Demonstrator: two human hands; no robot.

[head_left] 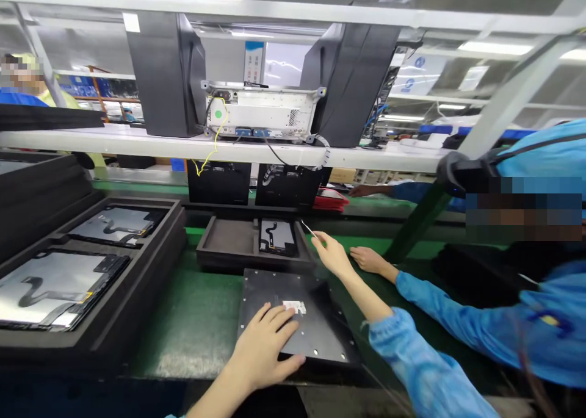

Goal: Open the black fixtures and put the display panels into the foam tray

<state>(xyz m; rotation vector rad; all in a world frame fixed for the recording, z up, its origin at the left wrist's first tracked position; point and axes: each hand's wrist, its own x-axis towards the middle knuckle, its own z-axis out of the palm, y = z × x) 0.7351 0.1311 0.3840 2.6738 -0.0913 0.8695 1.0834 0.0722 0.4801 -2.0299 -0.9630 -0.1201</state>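
Note:
My left hand (267, 348) lies with fingers spread on a dark flat plate (315, 329) that has small holes along its edges and a white label (294, 307). Between the fingers of my right hand (330, 254) is a thin pointed metal tool (309, 229), tip up and to the left. That tip is near the right rim of a black foam tray (220, 260). In the tray's right compartment lies a screen panel (280, 238) with a dark flex cable; the left compartment shows only its grey floor.
A larger foam tray (114, 320) with screen panels (50, 293) stands at left. To my right sits a co-worker, whose hand (368, 259) rests on the green bench (196, 320). A white instrument (260, 113) with cables is on the shelf above. Red trays (330, 199) lie behind.

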